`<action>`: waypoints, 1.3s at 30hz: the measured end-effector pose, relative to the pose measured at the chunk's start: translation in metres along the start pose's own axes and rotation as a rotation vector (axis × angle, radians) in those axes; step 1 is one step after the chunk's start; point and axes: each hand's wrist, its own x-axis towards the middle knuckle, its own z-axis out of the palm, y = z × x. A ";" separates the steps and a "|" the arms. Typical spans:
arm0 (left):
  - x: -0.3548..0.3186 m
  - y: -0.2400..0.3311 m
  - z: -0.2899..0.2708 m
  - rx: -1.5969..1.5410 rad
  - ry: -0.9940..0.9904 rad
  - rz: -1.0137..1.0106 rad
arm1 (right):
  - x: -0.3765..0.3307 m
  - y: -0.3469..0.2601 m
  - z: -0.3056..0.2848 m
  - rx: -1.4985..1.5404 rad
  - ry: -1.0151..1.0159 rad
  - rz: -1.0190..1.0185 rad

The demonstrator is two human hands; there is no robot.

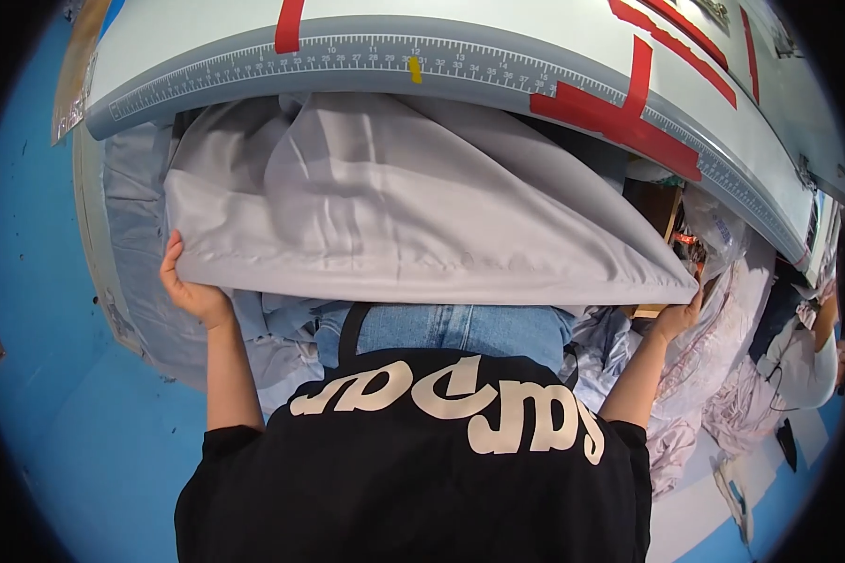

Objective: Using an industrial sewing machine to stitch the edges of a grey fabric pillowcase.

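A wide piece of smooth light-grey fabric (376,206) stretches between my hands across my lap. My left hand (190,286) grips its left corner, with the thumb and fingertips at the edge. At the right corner, my right hand (681,314) pinches the cloth; most of those fingers are hidden behind it. The near edge runs nearly straight from hand to hand and looks like a folded or hemmed border. Toward the table the cloth rises in loose folds, and its far part passes under the table edge.
A white table with a grey ruler strip (366,61) along its edge curves ahead, marked with red tape (620,127). More grey cloth (136,216) hangs at the left. On the right lie a clear plastic bag (718,225), pinkish fabric heaps (746,394) and another person's arm (824,347).
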 end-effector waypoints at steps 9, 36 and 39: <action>-0.039 -0.022 -0.017 0.181 -0.032 -0.100 | -0.007 0.006 0.007 -0.030 -0.022 0.066; -0.071 0.069 0.045 -0.992 -0.248 -1.363 | -0.005 0.007 0.019 -0.039 0.042 0.051; -0.070 0.068 0.044 -0.948 -0.285 -1.375 | -0.007 0.016 0.017 0.041 0.032 0.094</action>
